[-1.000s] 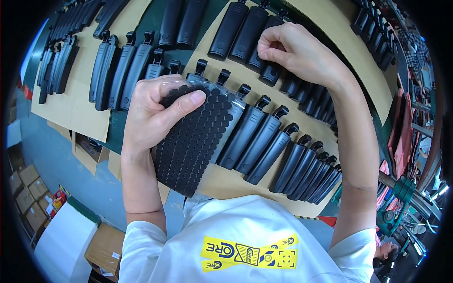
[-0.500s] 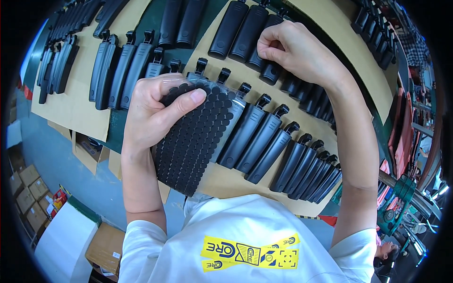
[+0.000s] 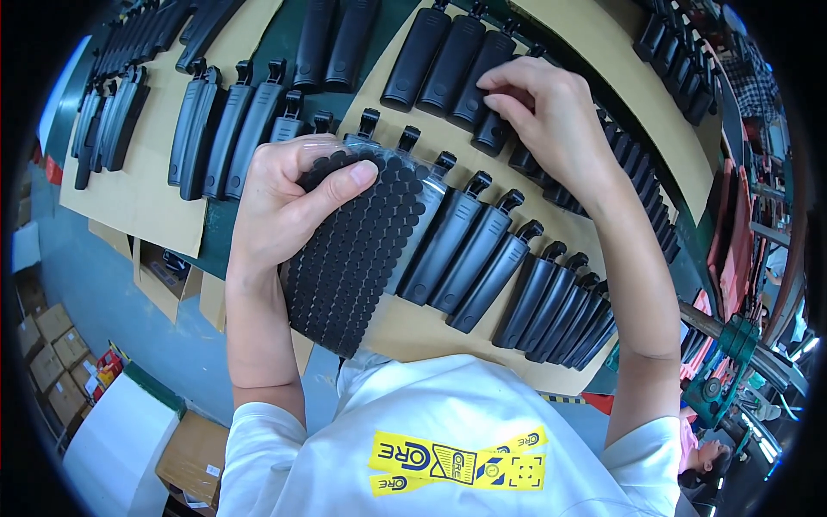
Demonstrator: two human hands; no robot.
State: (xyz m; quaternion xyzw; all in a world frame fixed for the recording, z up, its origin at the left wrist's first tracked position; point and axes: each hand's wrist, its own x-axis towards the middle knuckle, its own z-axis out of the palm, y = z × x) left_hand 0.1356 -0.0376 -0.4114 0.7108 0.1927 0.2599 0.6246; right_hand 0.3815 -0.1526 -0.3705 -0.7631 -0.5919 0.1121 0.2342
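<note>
A sheet of small round black pads (image 3: 349,250) on a clear backing is pinched at its upper edge by my left hand (image 3: 284,194), the thumb lying over the pads. The sheet hangs over several black plastic handles (image 3: 435,246) with clip-like ends. My right hand (image 3: 556,112) hovers at the far row, thumb and forefinger a little apart, with nothing visible between them. Just below its fingertips is a black handle (image 3: 491,136) with a round mark near its end. Farther handles of that row (image 3: 424,65) show similar round marks. The right hand's other fingers are partly hidden.
Handles lie in rows on brown cardboard sheets (image 3: 138,194) over a dark green table. More handles (image 3: 224,142) lie at the left. An open carton (image 3: 164,280) stands below the table's left edge. Green machinery (image 3: 724,366) and another person (image 3: 702,452) are at the right.
My right hand has drawn slightly nearer and its thumb and forefinger have parted from a pinch. The left hand still grips the pad sheet, almost unmoved.
</note>
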